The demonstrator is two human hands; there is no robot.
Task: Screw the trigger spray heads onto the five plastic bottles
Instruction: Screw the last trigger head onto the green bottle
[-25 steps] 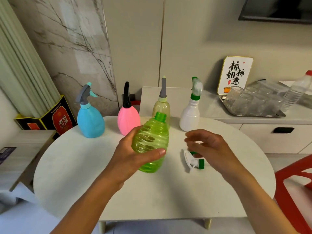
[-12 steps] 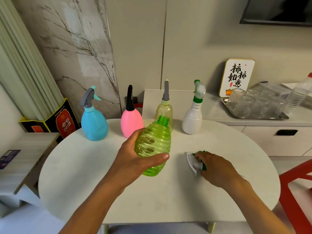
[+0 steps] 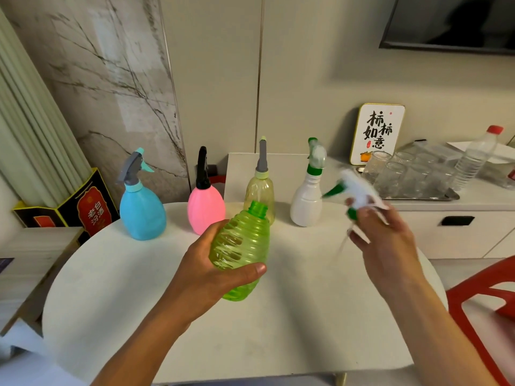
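1. I am on the last bottle. Four bottles stand in a row at the far side of the table (image 3: 278, 330), and each one has its spray head on: the blue bottle (image 3: 142, 211) at 10 o'clock, the pink bottle (image 3: 205, 208) next to it, the yellow bottle (image 3: 259, 192) at 12 o'clock, and the white bottle (image 3: 306, 201) at 1 o'clock.

2. My left hand (image 3: 206, 277) holds the green bottle (image 3: 241, 249) up off the table, near the middle. My fingers and thumb are wrapped around its ribbed belly. The bottle leans a bit, with its open neck pointing to 12 o'clock. Nothing is on the neck yet.

3. My right hand (image 3: 384, 240) is up in the air at 2 o'clock from the green bottle, well apart from it. Its fingers pinch the white and green spray head (image 3: 354, 190). The head looks blurry, so I cannot tell just how the fingers sit on it. A thin tube seems to hang under it.

4. Next, I think I must bring the spray head over to the open neck, toward 9 o'clock from where it is now. The tube has to slide down into the neck first. Then the green ring must sit flat on the threads.

5. After that I would turn the ring while my left hand keeps the bottle from spinning. If the ring sits crooked, it may jam.
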